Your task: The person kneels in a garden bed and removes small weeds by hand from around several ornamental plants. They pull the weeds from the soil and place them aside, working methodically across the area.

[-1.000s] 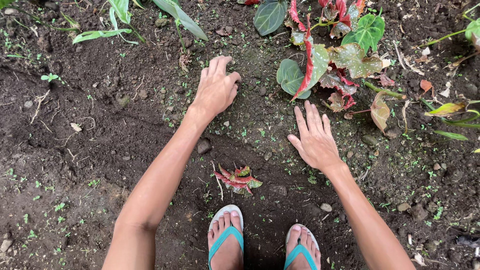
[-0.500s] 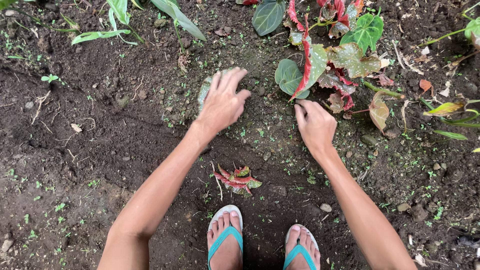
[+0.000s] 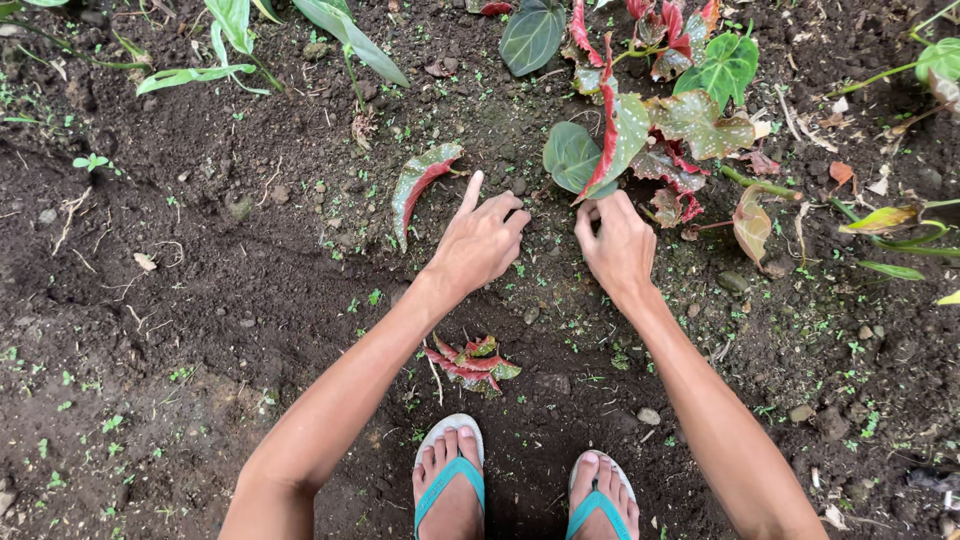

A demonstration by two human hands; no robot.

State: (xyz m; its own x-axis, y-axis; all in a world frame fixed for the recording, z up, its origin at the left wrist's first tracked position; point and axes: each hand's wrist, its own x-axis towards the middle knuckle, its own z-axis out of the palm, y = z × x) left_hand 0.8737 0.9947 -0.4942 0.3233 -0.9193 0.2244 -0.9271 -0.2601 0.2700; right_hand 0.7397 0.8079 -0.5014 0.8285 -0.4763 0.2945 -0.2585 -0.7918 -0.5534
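Observation:
My left hand (image 3: 480,240) rests on dark soil with its index finger stretched out and the other fingers loosely curled; it holds nothing. A loose red-and-green spotted leaf (image 3: 420,185) lies just left of that finger. My right hand (image 3: 615,245) has its fingers curled down into the soil at the base of a spotted plant with red undersides (image 3: 650,125). Its fingertips sit right under a round green leaf (image 3: 570,155). Whether it grips a stem is hidden.
A small red-and-green plant (image 3: 470,362) sits in the soil just ahead of my feet in teal flip-flops (image 3: 450,480). Long green leaves (image 3: 340,25) hang in at the top left. Small stones (image 3: 648,415), dry leaves (image 3: 755,225) and tiny seedlings dot the ground.
Both hands went from flat and spread on the soil to curled. My left hand drew back to the right and uncovered the loose leaf. My right hand moved up to the plant's base.

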